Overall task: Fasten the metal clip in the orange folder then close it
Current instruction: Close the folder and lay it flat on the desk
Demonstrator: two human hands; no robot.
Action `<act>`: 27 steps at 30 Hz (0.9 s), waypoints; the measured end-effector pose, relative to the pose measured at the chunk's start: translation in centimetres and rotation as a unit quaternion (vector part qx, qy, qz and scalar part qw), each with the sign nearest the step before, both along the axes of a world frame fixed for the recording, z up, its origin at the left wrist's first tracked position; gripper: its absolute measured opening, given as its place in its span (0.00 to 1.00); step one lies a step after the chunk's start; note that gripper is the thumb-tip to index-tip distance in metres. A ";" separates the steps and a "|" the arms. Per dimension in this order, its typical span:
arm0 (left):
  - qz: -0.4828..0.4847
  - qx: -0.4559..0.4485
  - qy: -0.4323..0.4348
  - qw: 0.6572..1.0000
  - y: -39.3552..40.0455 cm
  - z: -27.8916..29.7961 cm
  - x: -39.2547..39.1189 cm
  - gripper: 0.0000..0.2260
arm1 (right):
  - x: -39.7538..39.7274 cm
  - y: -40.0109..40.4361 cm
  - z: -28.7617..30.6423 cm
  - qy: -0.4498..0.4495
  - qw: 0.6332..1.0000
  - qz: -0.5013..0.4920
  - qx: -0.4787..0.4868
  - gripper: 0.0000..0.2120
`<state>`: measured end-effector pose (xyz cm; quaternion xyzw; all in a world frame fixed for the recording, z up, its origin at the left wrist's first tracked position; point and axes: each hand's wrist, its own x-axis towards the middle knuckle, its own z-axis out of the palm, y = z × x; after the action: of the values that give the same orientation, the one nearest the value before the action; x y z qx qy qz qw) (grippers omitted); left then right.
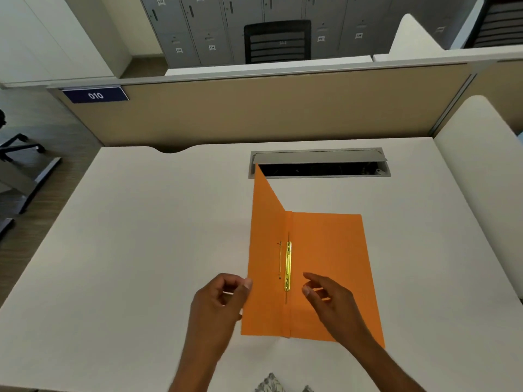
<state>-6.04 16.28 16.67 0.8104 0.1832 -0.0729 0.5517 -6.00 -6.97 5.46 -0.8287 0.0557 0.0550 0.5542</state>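
Observation:
The orange folder (331,250) lies on the white desk (141,250), its right half flat and its left cover raised nearly upright. A gold metal clip (288,265) runs along the spine fold and lies flat; its thin shadow falls on the raised cover. My left hand (219,304) pinches the outer edge of the raised cover between thumb and fingers. My right hand (329,299) hovers over the flat half just right of the clip, fingers apart and empty.
A grey cable tray (319,164) with its lid up is set into the desk behind the folder. A beige partition (254,108) bounds the desk's far edge. A black chair (277,41) and grey lockers stand beyond it.

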 end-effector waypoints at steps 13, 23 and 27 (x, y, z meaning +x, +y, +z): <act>-0.134 -0.020 0.004 0.991 -10.2 -2.3 0.0 0.03 | -2.3 -3.4 6.1 0.007 0.981 -0.111 0.162 0.12; -0.194 0.070 -0.043 0.978 -10.9 -9.1 -1.1 0.13 | -3.8 -8.8 4.9 0.019 0.974 -0.197 0.113 0.08; -0.271 0.175 -0.049 0.945 -10.6 -11.6 -1.8 0.18 | -4.3 -11.1 2.1 0.039 0.973 -0.216 0.072 0.09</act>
<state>-7.85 5.66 5.07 0.9160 -0.0610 -0.1463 0.3685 -10.26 -18.02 7.56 -0.7521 0.2508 -0.0300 0.6088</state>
